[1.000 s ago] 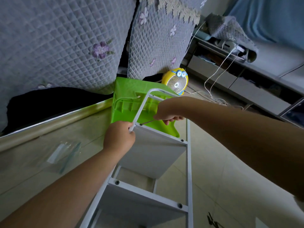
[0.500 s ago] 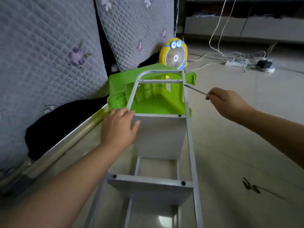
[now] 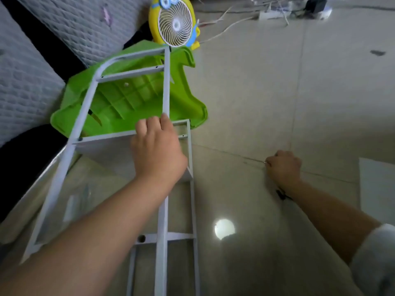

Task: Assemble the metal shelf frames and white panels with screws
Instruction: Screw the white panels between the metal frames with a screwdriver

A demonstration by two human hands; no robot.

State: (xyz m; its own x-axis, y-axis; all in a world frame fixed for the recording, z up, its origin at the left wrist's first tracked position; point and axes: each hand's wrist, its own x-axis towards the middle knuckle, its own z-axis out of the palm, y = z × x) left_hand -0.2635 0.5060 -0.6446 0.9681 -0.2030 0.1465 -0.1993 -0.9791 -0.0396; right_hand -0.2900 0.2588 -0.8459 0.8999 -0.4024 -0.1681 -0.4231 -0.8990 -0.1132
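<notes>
The grey metal shelf frame [image 3: 165, 82] lies tilted on the floor with a white panel [image 3: 106, 150] fixed between its rails. My left hand [image 3: 157, 150] grips the right rail of the near frame where the panel's top edge meets it. My right hand [image 3: 283, 167] is low over the floor to the right, well apart from the frame, fingers curled round a thin metal tool whose tip [image 3: 265, 162] just shows. A lower crossbar with a screw hole [image 3: 141, 238] shows near the bottom.
A green plastic stool [image 3: 128, 99] lies upturned behind the frame's top. A yellow cartoon fan [image 3: 174, 21] stands beyond it. Quilted grey cushions [image 3: 25, 86] fill the left. Cables and a power strip [image 3: 277, 13] run along the far floor. A white panel [image 3: 377, 189] lies at the right edge.
My left hand moved from the panel's left corner to the right rail. My right hand dropped down and right to the floor with the thin tool. The frame has turned.
</notes>
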